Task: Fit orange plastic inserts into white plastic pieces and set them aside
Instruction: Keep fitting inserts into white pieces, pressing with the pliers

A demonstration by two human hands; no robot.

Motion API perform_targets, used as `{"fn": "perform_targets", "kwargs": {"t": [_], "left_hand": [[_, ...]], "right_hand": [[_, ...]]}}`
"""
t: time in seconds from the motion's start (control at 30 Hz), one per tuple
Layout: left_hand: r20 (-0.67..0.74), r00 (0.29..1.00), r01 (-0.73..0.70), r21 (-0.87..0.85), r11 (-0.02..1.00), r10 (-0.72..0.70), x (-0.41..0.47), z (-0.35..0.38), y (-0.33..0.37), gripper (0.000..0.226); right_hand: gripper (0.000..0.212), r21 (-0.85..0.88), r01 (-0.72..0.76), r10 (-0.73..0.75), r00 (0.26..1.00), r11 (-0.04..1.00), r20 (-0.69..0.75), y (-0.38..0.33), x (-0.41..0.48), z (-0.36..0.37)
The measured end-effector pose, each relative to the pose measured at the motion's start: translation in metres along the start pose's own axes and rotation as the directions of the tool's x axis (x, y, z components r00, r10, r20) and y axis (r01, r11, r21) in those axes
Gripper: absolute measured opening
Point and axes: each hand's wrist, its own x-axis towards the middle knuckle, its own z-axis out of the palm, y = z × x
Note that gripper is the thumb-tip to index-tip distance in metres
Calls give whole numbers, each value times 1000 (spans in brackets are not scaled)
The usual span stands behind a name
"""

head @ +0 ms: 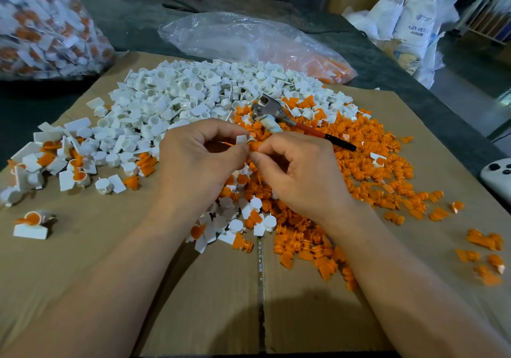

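Below the fingers: loose orange inserts (304, 241) on cardboard (193, 288). At the fingertips: left hand (199, 158) pinching white piece (241, 139), right hand (298, 169) pinching orange insert (253, 146), the two touching, seating not discernible. Risk: skewed entry under thumb pressure, jamming or popping free into the heap. Just beyond the fingers: pliers (272, 114); farther, white pile (193, 92).

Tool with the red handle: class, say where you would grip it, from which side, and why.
Probably by the slim red-and-black handle, from the right: it juts rightward, exposed atop the orange inserts, while its metal head sits among parts.
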Motion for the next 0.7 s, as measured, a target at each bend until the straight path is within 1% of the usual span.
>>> {"fn": "perform_targets", "kwargs": {"t": [0.1,0.2,0.3,0.37,0.43,0.53,0.7], "left_hand": [[-15,1000,8,-23,1000,-8,1,0,-1,24],[-1,998,69,-119,991,-70,3,-1,-1,19],[35,988,154,-244,957,-150,5,-2,0,21],[76,978,208,-284,936,-194,5,-2,1,24],[111,964,265,-309,913,-242,6,-2,1,25],[153,942,333,-328,884,-298,7,-2,1,21],[223,917,392,-342,854,-331,7,-4,2,16]], "right_hand": [[11,30,20,-20,1000,999,-18,0,1,-1],[9,88,19,-15,999,996,-45,1,1,-3],[28,122,25,-19,998,992,-54,2,2,-3],[29,125,74,-69,997,989,-40,3,2,-3],[26,125,94,-91,995,988,-33,4,3,-3],[25,129,84,-81,996,988,-25,6,3,-2],[25,182,62,-62,998,981,-7,7,4,-3]]}}
